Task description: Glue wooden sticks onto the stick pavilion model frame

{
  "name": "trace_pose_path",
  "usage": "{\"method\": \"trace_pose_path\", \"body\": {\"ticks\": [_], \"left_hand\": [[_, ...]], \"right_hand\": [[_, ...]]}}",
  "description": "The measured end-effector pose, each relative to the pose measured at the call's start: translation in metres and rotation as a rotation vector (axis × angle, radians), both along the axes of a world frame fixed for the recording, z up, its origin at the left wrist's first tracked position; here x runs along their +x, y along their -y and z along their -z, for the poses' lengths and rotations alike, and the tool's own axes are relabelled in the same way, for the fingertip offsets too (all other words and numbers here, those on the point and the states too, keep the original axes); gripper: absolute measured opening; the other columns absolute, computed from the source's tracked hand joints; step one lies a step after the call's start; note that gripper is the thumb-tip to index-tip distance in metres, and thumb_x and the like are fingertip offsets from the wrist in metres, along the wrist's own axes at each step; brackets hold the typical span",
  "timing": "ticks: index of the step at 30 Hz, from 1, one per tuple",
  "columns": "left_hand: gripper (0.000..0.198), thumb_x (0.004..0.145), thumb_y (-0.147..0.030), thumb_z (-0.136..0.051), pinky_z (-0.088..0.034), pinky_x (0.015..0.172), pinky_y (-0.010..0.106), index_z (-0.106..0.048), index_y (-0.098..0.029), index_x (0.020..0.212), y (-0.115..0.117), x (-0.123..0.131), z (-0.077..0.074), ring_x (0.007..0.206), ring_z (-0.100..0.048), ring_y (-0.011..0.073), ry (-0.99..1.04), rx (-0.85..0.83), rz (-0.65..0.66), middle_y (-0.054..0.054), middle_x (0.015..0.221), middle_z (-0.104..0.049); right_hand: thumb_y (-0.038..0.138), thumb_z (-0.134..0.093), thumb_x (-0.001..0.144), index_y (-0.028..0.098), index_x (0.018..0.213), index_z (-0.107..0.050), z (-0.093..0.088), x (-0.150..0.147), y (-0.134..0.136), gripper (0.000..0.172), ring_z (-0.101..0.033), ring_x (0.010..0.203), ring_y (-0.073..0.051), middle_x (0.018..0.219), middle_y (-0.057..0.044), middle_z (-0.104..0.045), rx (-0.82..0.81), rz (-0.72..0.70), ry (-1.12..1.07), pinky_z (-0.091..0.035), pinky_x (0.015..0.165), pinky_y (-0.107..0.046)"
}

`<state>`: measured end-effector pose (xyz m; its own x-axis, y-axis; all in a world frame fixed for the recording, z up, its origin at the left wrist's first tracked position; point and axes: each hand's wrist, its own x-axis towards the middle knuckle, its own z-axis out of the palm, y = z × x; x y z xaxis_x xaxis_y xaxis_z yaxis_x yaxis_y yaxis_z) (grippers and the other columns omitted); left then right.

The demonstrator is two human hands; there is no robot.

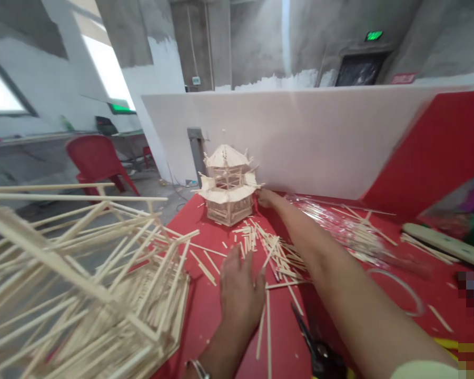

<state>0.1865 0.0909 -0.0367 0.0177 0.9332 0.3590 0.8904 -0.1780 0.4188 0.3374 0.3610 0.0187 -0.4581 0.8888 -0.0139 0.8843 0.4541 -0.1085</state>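
A small wooden pagoda model (228, 196) with two tiers of roof stands on the red table (221, 347). My right hand (265, 198) reaches far out to the right side of its lower roof. Its fingers are small and partly hidden, so whether they grip the model cannot be made out. Nearer to me, my left hand (242, 287) is open above the table, palm down with fingers apart and nothing held. Short wooden sticks (274, 250) lie scattered just beyond and beside it. A metal bracelet (197, 368) circles my left wrist.
A large wooden stick frame (142, 310) fills the left foreground. Black-handled scissors (314, 345) lie beneath my right forearm. To the right are plastic-wrapped sticks (347, 231) and a clear ring (403, 292). A pale panel (300, 142) stands behind the table, and a red chair (97, 158) to the left.
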Motion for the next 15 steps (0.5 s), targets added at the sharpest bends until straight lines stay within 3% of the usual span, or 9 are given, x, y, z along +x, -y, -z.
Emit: {"method": "trace_pose_path", "body": {"ticks": [3, 6, 10, 12, 15], "left_hand": [[0.042, 0.088, -0.036, -0.051, -0.035, 0.108, 0.055, -0.058, -0.026, 0.128, 0.0, -0.001, 0.004, 0.136, -0.037, 0.0325, 0.006, 0.008, 0.002, 0.011, 0.145, -0.046], [0.044, 0.089, -0.039, -0.05, -0.035, 0.108, 0.054, -0.057, -0.024, 0.129, 0.0, -0.002, 0.001, 0.136, -0.038, 0.0326, 0.015, -0.008, -0.004, 0.012, 0.145, -0.046], [0.045, 0.091, -0.04, -0.046, -0.033, 0.109, 0.052, -0.057, -0.018, 0.129, -0.001, -0.002, -0.007, 0.135, -0.038, 0.0324, 0.014, -0.062, -0.004, 0.016, 0.145, -0.046], [0.047, 0.092, -0.041, -0.044, -0.031, 0.11, 0.05, -0.055, -0.016, 0.13, -0.001, -0.002, -0.01, 0.134, -0.039, 0.0323, 0.013, -0.069, 0.016, 0.016, 0.144, -0.047], [0.049, 0.092, -0.042, -0.045, -0.03, 0.11, 0.049, -0.053, -0.013, 0.131, 0.002, -0.002, -0.013, 0.133, -0.04, 0.0323, 0.019, -0.038, 0.037, 0.019, 0.143, -0.047]], "right_hand": [[0.035, -0.056, 0.093, 0.018, 0.121, -0.056, 0.009, -0.017, -0.011, 0.033, -0.06, 0.103, -0.021, 0.123, -0.009, -0.058, -0.027, -0.051, -0.038, -0.052, 0.087, -0.042], [0.036, -0.057, 0.092, 0.017, 0.122, -0.055, 0.01, -0.009, 0.003, 0.035, -0.06, 0.103, -0.021, 0.123, -0.009, -0.057, -0.065, -0.089, -0.062, -0.052, 0.087, -0.043], [0.024, -0.052, 0.092, 0.021, 0.12, -0.061, 0.008, 0.015, 0.058, 0.03, -0.057, 0.115, -0.022, 0.132, -0.007, -0.058, -0.134, -0.134, -0.089, -0.045, 0.1, -0.041], [0.013, -0.047, 0.087, 0.025, 0.118, -0.066, 0.006, 0.025, 0.093, 0.038, -0.055, 0.12, -0.02, 0.134, 0.0, -0.059, -0.181, -0.178, -0.11, -0.041, 0.104, -0.031], [0.009, -0.045, 0.077, 0.029, 0.109, -0.072, 0.0, 0.031, 0.138, 0.046, -0.059, 0.117, -0.016, 0.125, 0.009, -0.065, -0.242, -0.231, -0.14, -0.042, 0.1, -0.022]]}}
